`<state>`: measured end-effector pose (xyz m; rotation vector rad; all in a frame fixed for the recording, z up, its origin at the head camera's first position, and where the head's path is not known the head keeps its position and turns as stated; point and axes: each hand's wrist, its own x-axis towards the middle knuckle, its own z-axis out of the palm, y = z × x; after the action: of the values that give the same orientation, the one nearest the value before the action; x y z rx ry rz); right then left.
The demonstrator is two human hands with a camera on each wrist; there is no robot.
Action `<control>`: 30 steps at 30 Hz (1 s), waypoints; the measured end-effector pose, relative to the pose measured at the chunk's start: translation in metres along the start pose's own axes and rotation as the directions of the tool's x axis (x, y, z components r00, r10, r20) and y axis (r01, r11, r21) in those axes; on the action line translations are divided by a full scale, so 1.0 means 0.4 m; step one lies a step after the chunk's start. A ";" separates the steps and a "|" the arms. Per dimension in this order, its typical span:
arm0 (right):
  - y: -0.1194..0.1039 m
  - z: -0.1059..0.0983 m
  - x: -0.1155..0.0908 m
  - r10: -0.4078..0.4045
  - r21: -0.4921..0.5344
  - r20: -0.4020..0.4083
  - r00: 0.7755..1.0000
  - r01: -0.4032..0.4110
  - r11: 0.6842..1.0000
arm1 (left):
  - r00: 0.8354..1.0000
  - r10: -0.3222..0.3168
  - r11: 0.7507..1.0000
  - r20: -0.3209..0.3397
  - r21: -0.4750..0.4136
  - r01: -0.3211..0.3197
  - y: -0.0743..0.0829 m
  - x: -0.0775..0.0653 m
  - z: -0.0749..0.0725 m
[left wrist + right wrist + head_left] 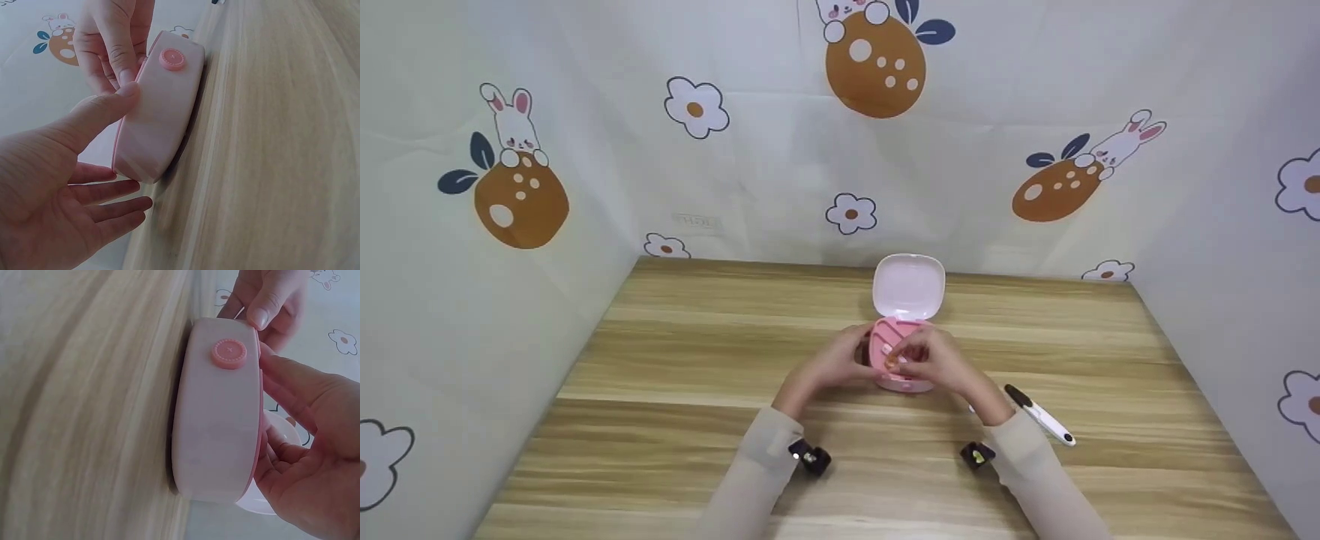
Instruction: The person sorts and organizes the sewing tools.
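A small pink box [906,386] with pale pink sides stands on the table, its rounded lid [910,286] tipped back. Diagonal grooves run across the pink tray [891,330] inside. My left hand [844,360] holds the box's left side, thumb at the front rim and fingers along the side. Over the tray, my right hand [936,360] pinches a tiny orange-brown piece [891,361] between thumb and index finger. A little white piece [886,349] lies beside those fingertips. A round pink button [172,58] marks the box's front in both wrist views, where its walls hide the tray's inside.
A white-and-black pen-like tool [1041,416] lies right of my right wrist on the wood-grain table [697,420]. Close to that wrist is a tiny white bit [971,409]. Patterned cloth walls [765,165] enclose the table's back and sides.
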<state>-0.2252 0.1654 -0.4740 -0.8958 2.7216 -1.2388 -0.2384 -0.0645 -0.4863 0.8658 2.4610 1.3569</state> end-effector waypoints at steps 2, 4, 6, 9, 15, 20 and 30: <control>0.001 0.002 0.001 -0.008 -0.022 -0.007 1.000 0.008 1.000 | 1.000 0.000 1.000 0.002 -0.002 0.000 -0.001 0.000 0.000; 0.001 0.005 0.001 -0.013 -0.043 -0.012 1.000 0.012 0.999 | 1.000 -0.002 1.000 0.005 -0.002 0.002 -0.001 0.000 -0.001; 0.000 0.008 0.002 -0.012 -0.049 -0.015 1.000 0.011 0.999 | 1.000 -0.006 1.000 0.007 -0.006 0.006 -0.001 0.000 -0.001; -0.001 0.009 0.002 -0.012 -0.052 -0.015 1.000 0.011 0.999 | 1.000 -0.009 1.000 0.010 -0.007 0.009 -0.002 0.001 -0.001; -0.002 0.010 0.000 -0.003 -0.051 -0.019 1.000 0.002 0.999 | 1.000 -0.027 1.000 0.011 -0.001 0.027 -0.001 0.001 -0.001; -0.003 0.010 -0.001 -0.001 -0.072 -0.031 1.000 -0.002 0.997 | 1.000 -0.029 0.999 0.004 0.033 0.029 0.001 0.000 -0.001; 0.000 0.005 -0.010 0.009 -0.013 -0.034 0.999 -0.009 1.000 | 0.999 -0.043 0.998 0.006 0.046 0.043 0.004 0.000 -0.002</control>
<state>-0.2212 0.1660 -0.4761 -0.8712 2.7601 -1.2472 -0.2381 -0.0641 -0.4845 0.8207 2.4993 1.2863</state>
